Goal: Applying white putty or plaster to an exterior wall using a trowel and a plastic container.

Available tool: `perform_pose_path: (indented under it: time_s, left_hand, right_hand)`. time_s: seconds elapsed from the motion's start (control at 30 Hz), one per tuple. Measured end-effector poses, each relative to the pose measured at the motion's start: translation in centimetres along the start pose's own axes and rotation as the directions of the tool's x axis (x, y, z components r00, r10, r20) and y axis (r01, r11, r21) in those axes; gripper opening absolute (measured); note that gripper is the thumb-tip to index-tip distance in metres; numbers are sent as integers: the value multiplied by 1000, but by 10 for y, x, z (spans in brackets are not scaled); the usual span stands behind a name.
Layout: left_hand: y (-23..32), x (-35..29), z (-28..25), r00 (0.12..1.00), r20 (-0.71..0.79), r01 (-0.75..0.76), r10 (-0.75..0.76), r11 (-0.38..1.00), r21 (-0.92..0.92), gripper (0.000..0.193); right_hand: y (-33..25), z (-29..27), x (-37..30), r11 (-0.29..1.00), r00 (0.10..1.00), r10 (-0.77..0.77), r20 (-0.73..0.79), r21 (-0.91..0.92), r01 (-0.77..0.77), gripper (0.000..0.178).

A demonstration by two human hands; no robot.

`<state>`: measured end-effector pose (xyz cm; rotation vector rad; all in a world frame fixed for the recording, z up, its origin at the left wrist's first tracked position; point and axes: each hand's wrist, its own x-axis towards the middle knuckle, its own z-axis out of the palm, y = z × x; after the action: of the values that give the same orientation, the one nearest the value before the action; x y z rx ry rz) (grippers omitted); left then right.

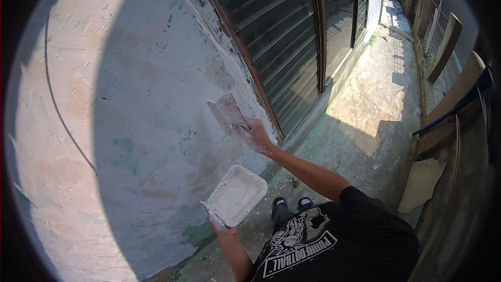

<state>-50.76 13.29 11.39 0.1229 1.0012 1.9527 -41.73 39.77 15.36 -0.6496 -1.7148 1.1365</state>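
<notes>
My right hand [255, 134] is closed round the handle of a wide putty knife [227, 114], its broad blade smeared with whitish filler. The blade is at the wall [151, 109], close to the window frame; whether it touches the surface I cannot tell. Lower down, my left hand [222, 225] grips the near edge of a shallow rectangular tray [237, 194] coated with white filler. White smears show on the left fingers. Patchy white and grey filler covers the wall, with greenish spots showing through.
A louvred glass window [271, 31] with a brown frame runs along the wall to the right. The concrete walkway [360, 125] stretches away beside it. Boards and fence panels [443, 47] line its right side, with a broken pale sheet [421, 185] leaning there.
</notes>
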Motion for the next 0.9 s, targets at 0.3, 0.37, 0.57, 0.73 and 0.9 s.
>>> perform_pose_path:
  time_s: [0.3, 0.37, 0.57, 0.73, 0.9]
  left_hand:
    - [-15, -7, -4, 998, -61, -25, 17, 991, -132, 61]
    - [-18, -6, -2, 996, -88, -38, 23, 984, -173, 61]
    - [-25, -3, 14, 992, -128, -14, -10, 983, -182, 62]
    - [-34, -4, 20, 992, -124, 1, -33, 968, -250, 63]
    - [-46, -15, 4, 995, -39, 65, -89, 910, -408, 59]
  right_hand:
    - [-9, -42, -81, 296, 864, 373, 338, 840, -456, 18]
    - [-18, -45, -92, 274, 831, 369, 417, 806, -526, 18]
    - [-17, -42, -104, 308, 774, 419, 474, 728, -613, 20]
    - [0, -40, -111, 384, 759, 448, 473, 665, -641, 17]
    - [-4, -41, -113, 396, 706, 531, 469, 599, -696, 18]
